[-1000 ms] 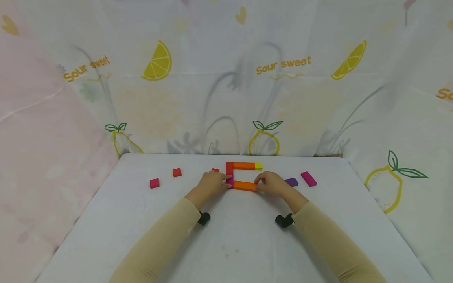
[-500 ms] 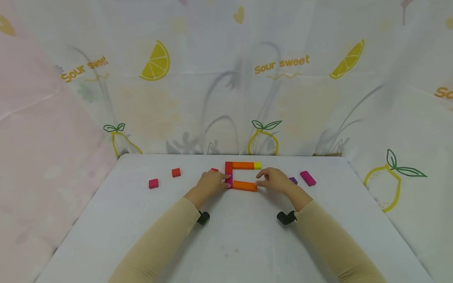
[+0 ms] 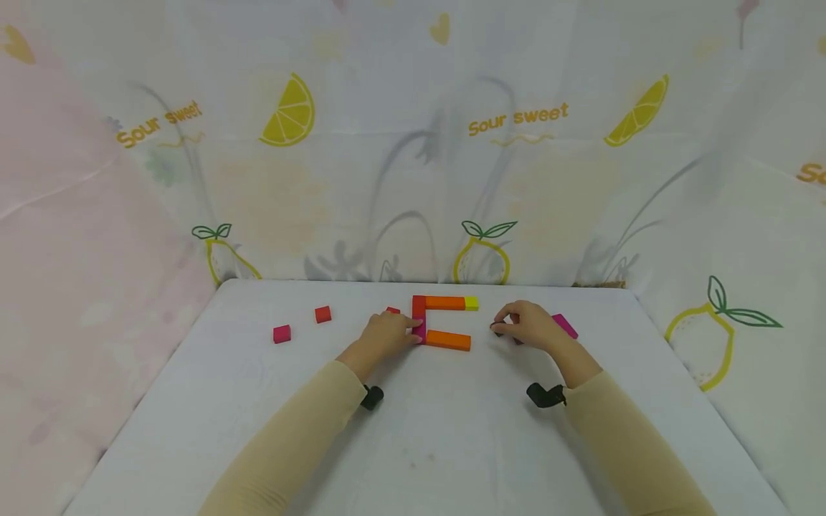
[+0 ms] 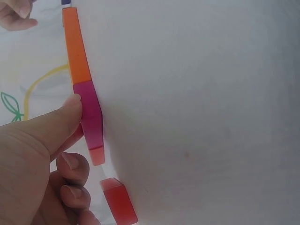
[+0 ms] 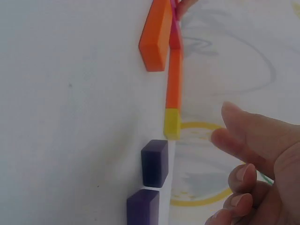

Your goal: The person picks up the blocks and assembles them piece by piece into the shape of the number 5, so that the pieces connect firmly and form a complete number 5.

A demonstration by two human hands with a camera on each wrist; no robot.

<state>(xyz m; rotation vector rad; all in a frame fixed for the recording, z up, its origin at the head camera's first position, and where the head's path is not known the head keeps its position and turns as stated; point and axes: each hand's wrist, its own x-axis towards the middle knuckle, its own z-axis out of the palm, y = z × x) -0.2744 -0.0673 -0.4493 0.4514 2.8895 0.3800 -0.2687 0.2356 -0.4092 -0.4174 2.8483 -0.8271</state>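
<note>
My left hand (image 3: 387, 333) pinches a magenta block (image 4: 89, 103) between thumb and index finger on the white table. A red block (image 3: 419, 304) continues it at the far end. From this column two orange blocks reach rightward, a far one (image 3: 445, 303) tipped by a yellow cube (image 3: 472, 304) and a near one (image 3: 448, 340). My right hand (image 3: 532, 326) hovers over two dark purple blocks, one (image 5: 154, 164) ahead of the other (image 5: 143, 208). In the right wrist view its thumb and index finger are slightly parted, holding nothing, the other fingers loosely curled.
Two small red blocks lie at the left, a nearer one (image 3: 282, 334) and a farther one (image 3: 323, 314). Another red block (image 3: 393, 310) shows partly behind the left hand. A magenta block (image 3: 565, 325) lies beyond the right wrist. A printed cloth (image 3: 387, 179) hangs behind the table.
My right hand has let go of the near orange block's right end and moved right, over the purple blocks. The left hand stays on the magenta block.
</note>
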